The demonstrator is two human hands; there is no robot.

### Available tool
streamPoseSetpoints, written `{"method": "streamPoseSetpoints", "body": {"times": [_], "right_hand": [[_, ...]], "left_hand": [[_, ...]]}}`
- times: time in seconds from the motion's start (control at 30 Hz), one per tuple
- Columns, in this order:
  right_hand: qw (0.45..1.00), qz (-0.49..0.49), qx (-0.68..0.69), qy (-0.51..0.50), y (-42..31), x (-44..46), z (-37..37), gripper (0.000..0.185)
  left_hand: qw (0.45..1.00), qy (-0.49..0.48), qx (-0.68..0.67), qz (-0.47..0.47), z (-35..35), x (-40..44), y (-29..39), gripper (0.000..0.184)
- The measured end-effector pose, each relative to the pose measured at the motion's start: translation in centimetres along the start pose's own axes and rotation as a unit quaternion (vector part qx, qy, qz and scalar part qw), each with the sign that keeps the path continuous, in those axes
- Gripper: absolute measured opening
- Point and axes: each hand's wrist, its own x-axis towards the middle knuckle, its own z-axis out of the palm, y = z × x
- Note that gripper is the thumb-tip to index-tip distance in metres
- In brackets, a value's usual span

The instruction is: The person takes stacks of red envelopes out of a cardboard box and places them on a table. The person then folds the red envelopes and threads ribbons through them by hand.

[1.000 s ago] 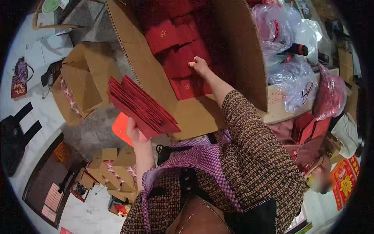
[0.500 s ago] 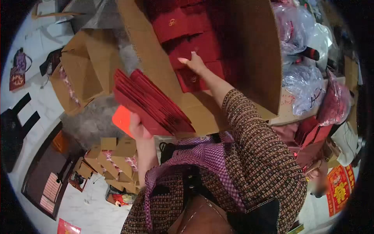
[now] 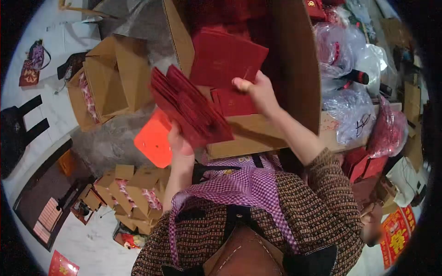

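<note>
My left hand [image 3: 180, 141] is closed on the lower end of a thick stack of red packets [image 3: 191, 108], held beside the near left part of a large cardboard box [image 3: 258, 133]. Over the box's inside, my right hand [image 3: 258, 91] pinches the lower right corner of a flat red packet [image 3: 225, 57]; whether it is one or several is hard to tell. More red packets [image 3: 237, 102] lie inside the box beneath it. Behind my left hand shows a bright orange-red object [image 3: 155, 140].
An open cardboard box [image 3: 110, 76] stands at the left, smaller boxes [image 3: 131, 188] at the lower left. Clear plastic bags [image 3: 352, 108] and a pink-wrapped bundle [image 3: 388, 131] sit at the right. Another person's head [image 3: 369, 223] is at the lower right.
My right hand has lifted a red packet up from the box's contents and drawn back toward me. The stack in my left hand has shifted right and is more upright.
</note>
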Motion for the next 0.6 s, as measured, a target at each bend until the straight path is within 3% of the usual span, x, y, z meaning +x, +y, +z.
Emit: {"method": "streamPoseSetpoints", "body": {"times": [0.03,0.1,0.13,0.17,0.2,0.27,0.3,0.33,0.37,0.4,0.47,0.57,0.6], "right_hand": [[0.998,-0.053,0.037,-0.005,-1.1,-2.0,1.3,0.032],[0.996,-0.075,0.025,-0.049,-1.7,-5.5,2.7,0.030],[0.982,-0.163,-0.071,-0.056,-1.0,-6.6,2.8,0.031],[0.985,-0.145,-0.016,-0.089,-0.9,-7.7,3.5,0.033],[0.963,-0.219,-0.089,-0.126,-1.6,-8.3,3.5,0.033],[0.890,-0.374,-0.202,-0.163,-2.3,-8.5,3.7,0.037],[0.860,-0.426,-0.231,-0.164,-1.8,-8.5,3.6,0.041],[0.825,-0.476,-0.257,-0.164,-1.5,-8.6,3.8,0.045],[0.802,-0.490,-0.290,-0.180,-2.0,-9.0,3.9,0.047],[0.807,-0.487,-0.279,-0.183,-1.9,-9.3,4.0,0.047],[0.762,-0.522,-0.336,-0.185,-1.8,-9.4,4.2,0.041],[0.768,-0.488,-0.346,-0.230,-2.4,-9.9,4.2,0.036],[0.788,-0.452,-0.314,-0.278,-2.6,-9.9,3.8,0.045]], "left_hand": [[0.998,-0.055,0.029,-0.004,-1.4,0.1,0.0,0.050],[0.998,-0.055,0.040,-0.001,-0.5,0.3,-0.7,0.049],[0.997,-0.051,0.050,0.004,0.2,0.2,-1.0,0.049],[0.997,-0.045,0.055,0.005,1.2,0.0,-1.1,0.049],[0.997,-0.044,0.061,0.003,2.2,0.3,-1.2,0.049],[0.941,-0.190,0.271,0.073,3.7,0.7,-1.5,0.057],[0.950,-0.040,0.285,0.118,3.6,-0.2,-2.0,0.048],[0.980,-0.021,0.195,-0.030,-2.6,0.5,1.9,0.042],[0.980,0.003,0.097,-0.174,-8.4,0.9,6.0,0.038],[0.980,0.013,0.103,-0.170,-6.3,0.0,5.9,0.038],[0.992,-0.040,0.094,-0.080,-1.7,-2.9,1.1,0.036],[0.987,-0.143,0.066,0.040,5.2,-0.7,-3.9,0.033],[0.996,-0.004,0.081,0.024,5.6,-1.7,-3.2,0.030]]}}
